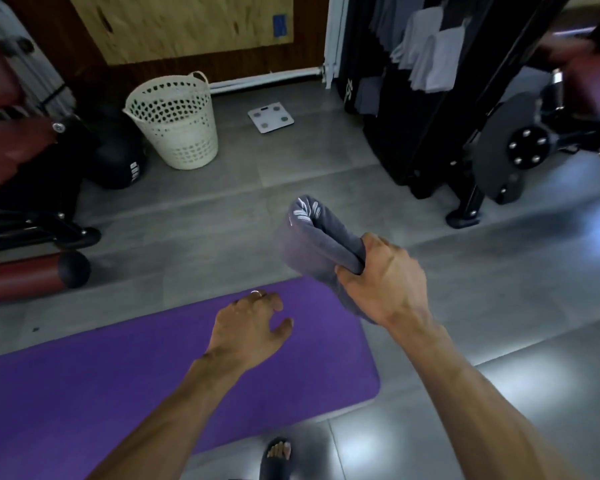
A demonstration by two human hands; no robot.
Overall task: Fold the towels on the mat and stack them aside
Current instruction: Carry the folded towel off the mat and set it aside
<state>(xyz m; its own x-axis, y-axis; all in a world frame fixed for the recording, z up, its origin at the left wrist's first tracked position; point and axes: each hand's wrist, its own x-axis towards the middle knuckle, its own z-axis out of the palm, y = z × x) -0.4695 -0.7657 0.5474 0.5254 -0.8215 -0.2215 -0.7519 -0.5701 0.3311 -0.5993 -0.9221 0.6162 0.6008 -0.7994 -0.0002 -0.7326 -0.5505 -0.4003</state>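
Above the far right corner of the purple foam exercise mat [125,393], at about one o'clock from the middle of the view, the right hand [381,282] holds a folded grey terry towel [312,244] clear of the floor. Its fingers and thumb are curled tight round one end of the bundle, so the layers are pinched together and the fold cannot fall open while it is carried. That grip suggests the folding of this towel is done and it is on its way to wherever the stack is to go; no stack shows from here.

The towel's long axis runs from the fist up and away toward eleven o'clock. Its free end, marked with pale stripes, points at the grey tiled floor [222,216] beyond the mat, and its lower part hangs behind the wrist toward five o'clock.

The left hand [250,327] hovers low over the mat at about six o'clock from the towel, fingers loosely curled and apart, holding nothing. It looks ready to steady or receive the bundle, though that is only a guess. A ring shows on one finger.

No other towel lies on the visible part of the mat. At eleven o'clock stands a cream perforated plastic laundry basket [177,123], and more grey cloths [426,60] hang on a dark rack at one o'clock.
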